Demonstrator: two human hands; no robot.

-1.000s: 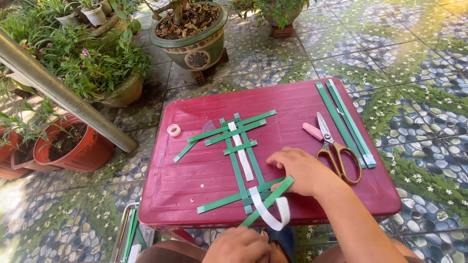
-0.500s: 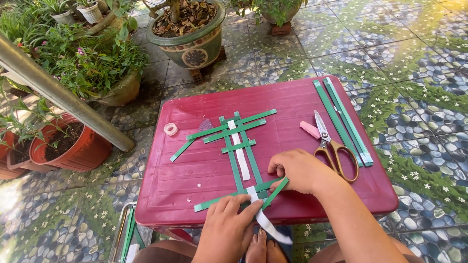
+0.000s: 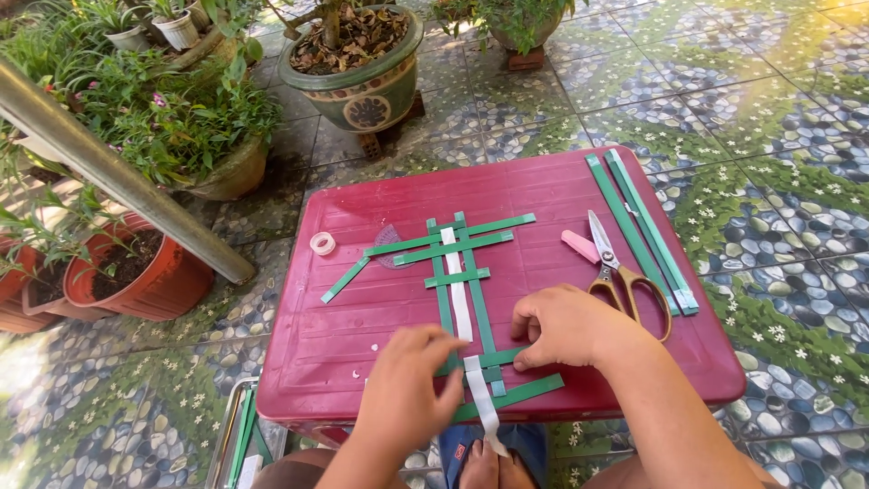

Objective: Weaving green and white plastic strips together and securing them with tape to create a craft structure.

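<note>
A loose weave of green strips (image 3: 453,249) with one white strip (image 3: 459,308) down its middle lies on a dark red plastic table (image 3: 362,308). My left hand (image 3: 407,389) presses on the near end of the weave, fingers on the white strip and the crossing green strips. My right hand (image 3: 566,326) pinches a horizontal green strip (image 3: 507,355) at the weave's near right side. The white strip's tail (image 3: 487,417) hangs over the table's near edge.
Scissors with tan handles (image 3: 620,276), a pink eraser (image 3: 579,246) and spare long green strips (image 3: 638,226) lie on the table's right side. A small tape roll (image 3: 322,243) sits at left. Potted plants (image 3: 358,63) and a slanted pole (image 3: 118,177) stand beyond on the tiled floor.
My left hand has come up from below the table edge onto the weave's near end. The white strip, earlier curled off the edge, now lies flatter. My right hand has stayed on the green strip.
</note>
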